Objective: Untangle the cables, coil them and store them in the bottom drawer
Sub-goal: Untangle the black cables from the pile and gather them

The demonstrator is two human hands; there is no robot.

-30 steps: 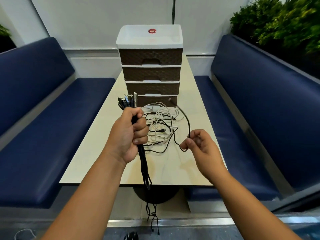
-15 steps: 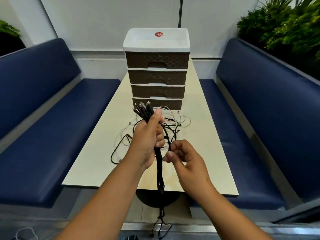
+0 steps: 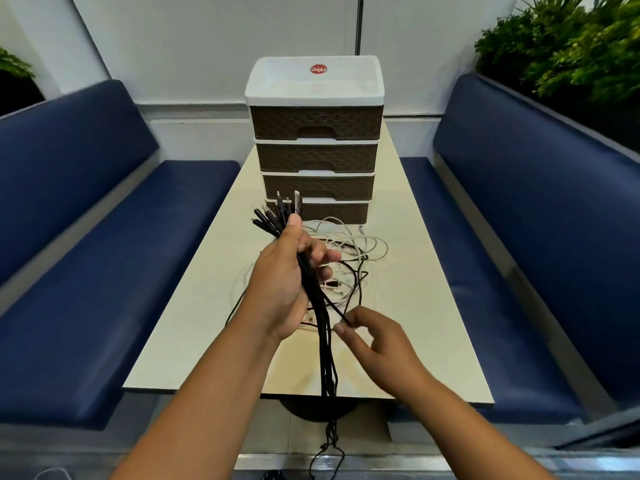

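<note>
My left hand (image 3: pixel 284 282) holds a bundle of black cables (image 3: pixel 320 327) above the table, thumb on top, plug ends fanned out past the fingers toward the drawers. The bundle's loose ends hang over the table's near edge to the floor. My right hand (image 3: pixel 375 337) pinches one black cable of that bundle just below my left hand. A tangle of white and black cables (image 3: pixel 349 251) lies on the table behind the hands. The bottom drawer (image 3: pixel 337 213) of the brown drawer unit is closed, its left part hidden by the plugs.
The drawer unit (image 3: pixel 315 98) with a white top stands at the far end of the cream table (image 3: pixel 194 341). Blue benches (image 3: pixel 114 271) flank the table on both sides. Green plants (image 3: pixel 568 46) sit behind the right bench.
My right hand brought a black cable from the right over to the bundle, then slid down it toward me. My left hand loosened its grip around the bundle.
</note>
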